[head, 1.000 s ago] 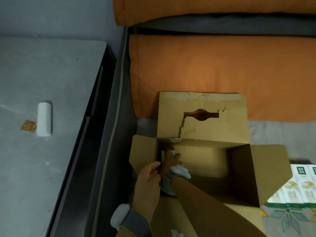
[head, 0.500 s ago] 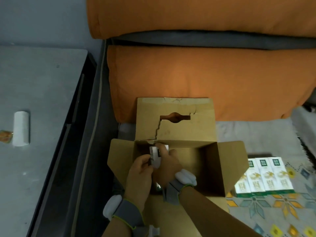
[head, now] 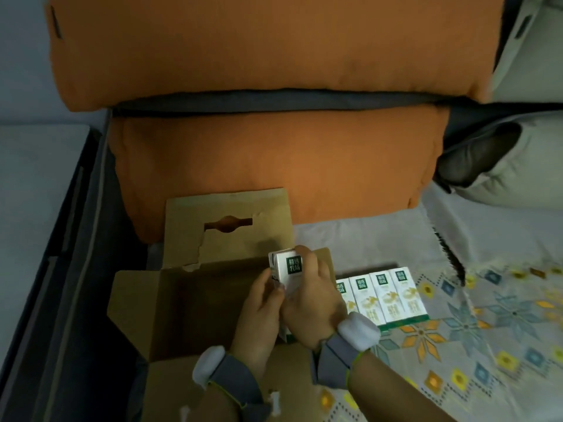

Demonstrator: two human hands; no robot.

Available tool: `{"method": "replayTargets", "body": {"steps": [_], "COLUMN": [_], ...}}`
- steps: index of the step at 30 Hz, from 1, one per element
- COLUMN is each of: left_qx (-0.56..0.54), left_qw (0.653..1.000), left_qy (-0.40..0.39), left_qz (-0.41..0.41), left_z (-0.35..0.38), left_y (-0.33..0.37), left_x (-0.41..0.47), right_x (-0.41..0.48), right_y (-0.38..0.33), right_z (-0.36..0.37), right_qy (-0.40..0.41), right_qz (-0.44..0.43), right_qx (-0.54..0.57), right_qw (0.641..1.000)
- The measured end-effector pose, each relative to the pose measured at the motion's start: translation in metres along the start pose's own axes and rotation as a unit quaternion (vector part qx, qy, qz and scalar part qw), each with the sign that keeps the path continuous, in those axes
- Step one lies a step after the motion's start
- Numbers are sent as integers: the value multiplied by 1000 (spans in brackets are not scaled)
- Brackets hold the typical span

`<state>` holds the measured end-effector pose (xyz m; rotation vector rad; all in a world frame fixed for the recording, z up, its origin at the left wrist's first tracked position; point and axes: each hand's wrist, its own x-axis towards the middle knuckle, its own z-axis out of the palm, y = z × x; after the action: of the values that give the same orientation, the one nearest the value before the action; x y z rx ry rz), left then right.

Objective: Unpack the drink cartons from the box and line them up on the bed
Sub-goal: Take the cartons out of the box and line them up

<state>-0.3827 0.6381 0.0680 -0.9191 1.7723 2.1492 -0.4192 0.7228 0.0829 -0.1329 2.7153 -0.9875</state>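
Note:
An open brown cardboard box (head: 182, 303) sits on the bed, its flaps spread and its tall back flap torn around a handle hole. Above its right side I hold a white drink carton (head: 288, 271) with a dark green label. My right hand (head: 310, 303) wraps its right side and my left hand (head: 259, 312) grips its left side. Right of the box, several matching cartons (head: 387, 295) lie side by side in a row on the patterned bed cover (head: 487, 300). The box floor visible to me looks bare.
Two orange cushions (head: 274, 166) are stacked behind the box. A pale pillow (head: 524, 166) lies at the far right. A grey side surface (head: 33, 190) and the dark bed frame (head: 70, 269) run along the left.
Both hands lifted a carton out of the box's back left corner and carried it up and to the right. My view swung right, showing more of the row.

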Motion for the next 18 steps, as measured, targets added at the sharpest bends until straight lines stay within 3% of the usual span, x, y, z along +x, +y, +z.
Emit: {"method": "replayTargets", "body": {"steps": [11, 18], "left_qx": [14, 97], "left_qw": [999, 991], "left_qy": [-37, -72], "left_qz": [-26, -62], "left_z": [122, 181], "left_y": [-1, -28], "left_x": [-1, 17], "right_x": [10, 33], "right_y": [91, 170], "right_z": [-90, -122], "right_qy": [9, 23], "right_qz": [32, 102], "right_qx": [-10, -25], "right_qw": [999, 994]}}
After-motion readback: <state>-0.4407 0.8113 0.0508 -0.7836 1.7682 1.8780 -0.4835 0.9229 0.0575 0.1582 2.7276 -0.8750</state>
